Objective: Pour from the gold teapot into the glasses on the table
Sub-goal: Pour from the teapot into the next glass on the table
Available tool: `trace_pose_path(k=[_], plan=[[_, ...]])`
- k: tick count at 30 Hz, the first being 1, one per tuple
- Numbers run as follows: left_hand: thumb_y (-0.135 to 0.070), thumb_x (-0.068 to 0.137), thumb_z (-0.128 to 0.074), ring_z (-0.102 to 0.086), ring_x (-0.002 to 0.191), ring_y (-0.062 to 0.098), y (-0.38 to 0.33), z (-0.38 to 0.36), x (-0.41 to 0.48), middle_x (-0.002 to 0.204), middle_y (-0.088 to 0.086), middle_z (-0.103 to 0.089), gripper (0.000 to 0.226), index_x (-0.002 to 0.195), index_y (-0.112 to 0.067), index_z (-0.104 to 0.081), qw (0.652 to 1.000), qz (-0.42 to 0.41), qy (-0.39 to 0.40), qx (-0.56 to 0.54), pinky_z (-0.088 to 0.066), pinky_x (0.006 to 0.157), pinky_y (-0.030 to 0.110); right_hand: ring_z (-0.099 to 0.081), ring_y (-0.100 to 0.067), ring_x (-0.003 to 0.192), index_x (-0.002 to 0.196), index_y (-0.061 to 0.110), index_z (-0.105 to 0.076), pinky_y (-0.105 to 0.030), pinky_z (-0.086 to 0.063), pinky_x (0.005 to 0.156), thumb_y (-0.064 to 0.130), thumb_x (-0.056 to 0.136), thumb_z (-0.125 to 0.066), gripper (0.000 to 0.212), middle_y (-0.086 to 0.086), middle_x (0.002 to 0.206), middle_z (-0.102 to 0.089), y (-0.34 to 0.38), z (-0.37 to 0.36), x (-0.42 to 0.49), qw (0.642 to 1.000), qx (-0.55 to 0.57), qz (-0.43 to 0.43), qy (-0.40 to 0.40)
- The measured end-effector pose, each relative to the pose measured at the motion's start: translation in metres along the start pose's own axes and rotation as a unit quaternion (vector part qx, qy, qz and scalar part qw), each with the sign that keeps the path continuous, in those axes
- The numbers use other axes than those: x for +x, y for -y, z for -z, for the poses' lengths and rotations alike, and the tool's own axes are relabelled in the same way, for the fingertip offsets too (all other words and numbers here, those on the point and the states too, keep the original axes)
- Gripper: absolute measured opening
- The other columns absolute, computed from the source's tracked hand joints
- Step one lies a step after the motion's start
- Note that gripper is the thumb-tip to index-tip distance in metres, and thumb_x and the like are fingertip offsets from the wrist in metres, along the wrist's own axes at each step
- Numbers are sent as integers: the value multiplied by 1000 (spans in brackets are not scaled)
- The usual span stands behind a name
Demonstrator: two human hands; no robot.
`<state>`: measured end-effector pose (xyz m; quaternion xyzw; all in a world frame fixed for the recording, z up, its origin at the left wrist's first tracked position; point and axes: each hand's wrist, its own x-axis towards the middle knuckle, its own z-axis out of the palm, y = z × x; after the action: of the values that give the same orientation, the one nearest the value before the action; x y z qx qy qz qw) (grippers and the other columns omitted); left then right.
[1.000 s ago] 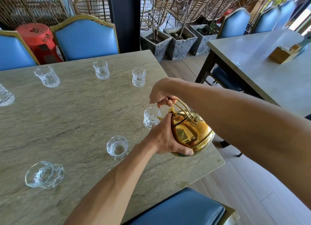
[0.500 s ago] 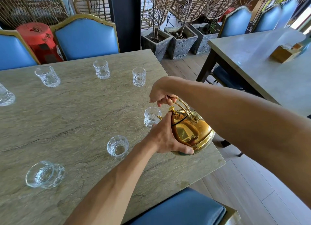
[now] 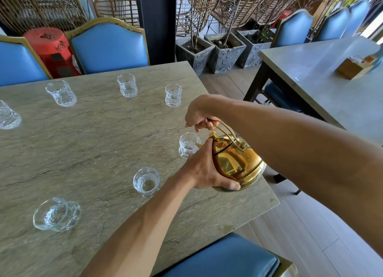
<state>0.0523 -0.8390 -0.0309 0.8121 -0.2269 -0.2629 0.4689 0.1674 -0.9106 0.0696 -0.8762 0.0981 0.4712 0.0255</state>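
Almost nothing has moved over the last second: both hands and the gold teapot (image 3: 238,162) hold the same pose, and the view has only drifted a touch.

The teapot hangs tilted over the right edge of the table (image 3: 93,141), its short spout at the rim of the nearest glass (image 3: 187,145). The right hand (image 3: 201,118) is clenched round the thin wire handle. The left hand (image 3: 204,168) cups the round, mirror-bright body, thumb under the base and forefinger up against the lid knob.

Seven glasses stand on the table, all clear, cut-patterned tumblers: the one at the spout, one nearer the person (image 3: 146,181), one at the lower left (image 3: 57,214) that looks tipped, three along the far side (image 3: 61,93) (image 3: 127,85) (image 3: 173,95), and one cut off at the left edge (image 3: 8,116).

The tabletop is grey-green stone with dark veins. Two blue padded chairs (image 3: 109,46) with gold frames face it, and a blue seat (image 3: 223,256) sits at the near edge. Behind are a red stool (image 3: 49,48), a dark pillar (image 3: 155,23), three grey carved planters (image 3: 226,52) and rattan chairs (image 3: 238,9). A second table (image 3: 310,85) carries a wooden box (image 3: 352,67). The floor is pale planks.
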Motion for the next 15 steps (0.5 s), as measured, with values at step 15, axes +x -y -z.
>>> trace_pose_path(k=[15], plan=[[-77,36,-90,-65,125,20,0,0,0,132,-13,-64,126,142,-32,-36,1000,-4,2,-1,-52,112,50,-27,-10,26,114,0,-53,-9,-28,34,35,108,-26,45,1,61,-28,1,1,-3,1000,-10,0,7]])
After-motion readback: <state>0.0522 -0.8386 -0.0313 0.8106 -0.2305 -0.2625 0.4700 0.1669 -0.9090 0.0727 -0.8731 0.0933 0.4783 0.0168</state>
